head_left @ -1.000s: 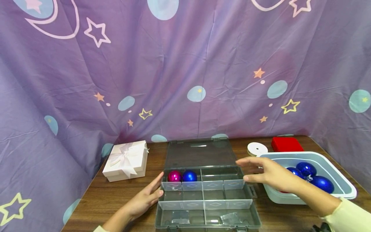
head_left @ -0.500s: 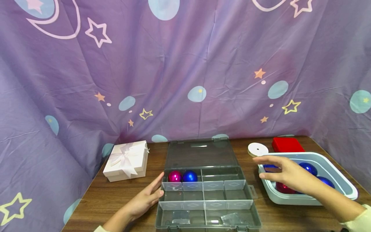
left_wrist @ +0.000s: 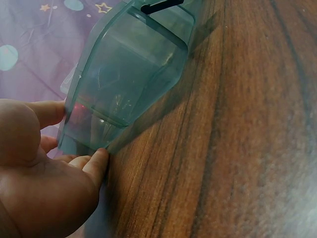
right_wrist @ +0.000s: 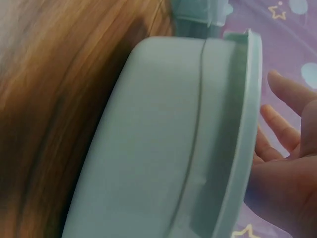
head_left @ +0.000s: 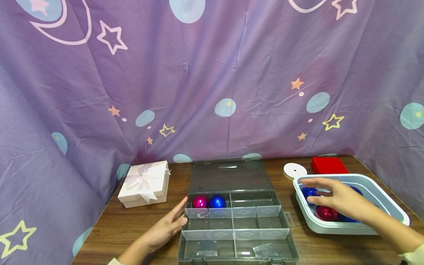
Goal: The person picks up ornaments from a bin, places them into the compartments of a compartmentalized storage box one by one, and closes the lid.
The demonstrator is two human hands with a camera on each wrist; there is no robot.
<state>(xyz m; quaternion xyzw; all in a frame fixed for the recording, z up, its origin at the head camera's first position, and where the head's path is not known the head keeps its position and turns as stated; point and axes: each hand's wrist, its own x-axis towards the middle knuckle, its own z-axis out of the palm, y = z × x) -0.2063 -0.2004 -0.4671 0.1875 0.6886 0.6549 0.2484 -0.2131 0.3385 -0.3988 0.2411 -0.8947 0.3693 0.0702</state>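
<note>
My right grip [head_left: 341, 200], thumb and fingers apart, holds nothing above the tub [head_left: 344, 229], where a blue bauble [head_left: 308, 192] and a red bauble [head_left: 326, 213] lie. My left grip [head_left: 165, 226], fingers relaxed, touches the left side of the organiser [head_left: 220, 234]. I advise descending vertically, pinching one lightly at its widest. No writing legible.

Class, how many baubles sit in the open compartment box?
2, both at the back left of the compartment box: a magenta bauble and, just right of it, a blue bauble.

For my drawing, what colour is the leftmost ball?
The ball is shiny dark pink, clearest in the head view.
</note>
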